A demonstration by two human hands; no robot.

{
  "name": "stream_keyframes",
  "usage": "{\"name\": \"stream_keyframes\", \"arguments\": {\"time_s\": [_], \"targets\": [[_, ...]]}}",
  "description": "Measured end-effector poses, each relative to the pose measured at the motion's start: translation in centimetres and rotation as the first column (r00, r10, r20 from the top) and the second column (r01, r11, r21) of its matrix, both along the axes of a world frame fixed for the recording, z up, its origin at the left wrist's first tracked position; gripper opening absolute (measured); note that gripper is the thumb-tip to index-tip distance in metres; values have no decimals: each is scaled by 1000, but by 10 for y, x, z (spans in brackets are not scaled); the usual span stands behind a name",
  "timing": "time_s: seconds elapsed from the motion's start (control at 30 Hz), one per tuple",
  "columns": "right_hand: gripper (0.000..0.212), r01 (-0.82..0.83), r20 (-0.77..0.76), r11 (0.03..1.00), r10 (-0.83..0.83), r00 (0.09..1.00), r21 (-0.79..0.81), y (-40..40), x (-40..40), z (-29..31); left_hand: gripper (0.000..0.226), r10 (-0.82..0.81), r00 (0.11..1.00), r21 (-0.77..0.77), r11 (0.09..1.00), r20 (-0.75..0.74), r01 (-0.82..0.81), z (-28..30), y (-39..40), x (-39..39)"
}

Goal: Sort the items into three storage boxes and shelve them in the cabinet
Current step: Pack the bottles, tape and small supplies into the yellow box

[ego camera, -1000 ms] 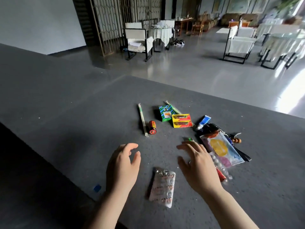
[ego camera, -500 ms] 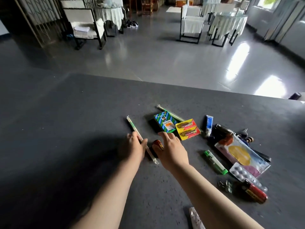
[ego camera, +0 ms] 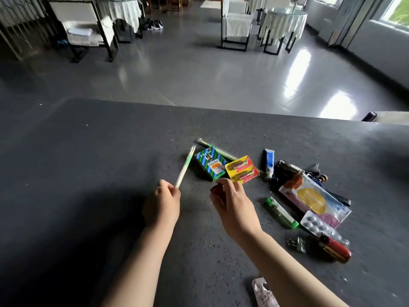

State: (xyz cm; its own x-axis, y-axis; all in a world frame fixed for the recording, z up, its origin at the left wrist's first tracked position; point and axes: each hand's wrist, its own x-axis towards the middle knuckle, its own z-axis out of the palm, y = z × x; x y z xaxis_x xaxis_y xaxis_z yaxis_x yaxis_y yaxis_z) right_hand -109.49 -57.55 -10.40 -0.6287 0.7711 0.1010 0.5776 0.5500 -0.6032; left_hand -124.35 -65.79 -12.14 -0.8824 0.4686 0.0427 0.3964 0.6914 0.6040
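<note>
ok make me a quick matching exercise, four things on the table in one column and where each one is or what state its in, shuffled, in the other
Things:
1. thin green and white stick
2. small red battery
3. green lighter
4. yellow AA battery pack

Places or states:
A. lying alone on the table right of the right hand
B. pinched in the left hand, far end raised
C. resting against the striped Golden box
D. in the right hand's grip

Pairs: 1-B, 2-D, 3-A, 4-C

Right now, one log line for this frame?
left hand: pinches wrapped stick, lifted | right hand: grips battery | boxes: not in view | rest of items on table
</note>
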Motion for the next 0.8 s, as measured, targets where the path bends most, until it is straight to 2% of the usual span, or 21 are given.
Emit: {"name": "stream_keyframes", "arguments": {"time_s": [0.1,0.2,0.33,0.5,0.67,0.8], "targets": [[37,21,-102,998,-15,995,57,0,29,16,11,-3,995,245,969,-100,27,25,-11,25],[35,76,-205,990,-51,977,117,4,69,34,10,-137,978,369,911,-156,186,56,-5,61],[29,217,-300,963,-161,940,161,12,137,48,7,-374,912,412,813,-171,411,72,23,124],[32,476,-374,866,-396,838,150,11,252,52,8,-628,756,438,636,-186,636,80,56,228],[33,640,-392,751,-546,741,164,-2,393,58,16,-749,630,465,492,-204,736,88,79,361],[34,700,-379,686,-606,700,196,-7,511,62,12,-764,604,490,447,-226,748,93,93,477]]}}
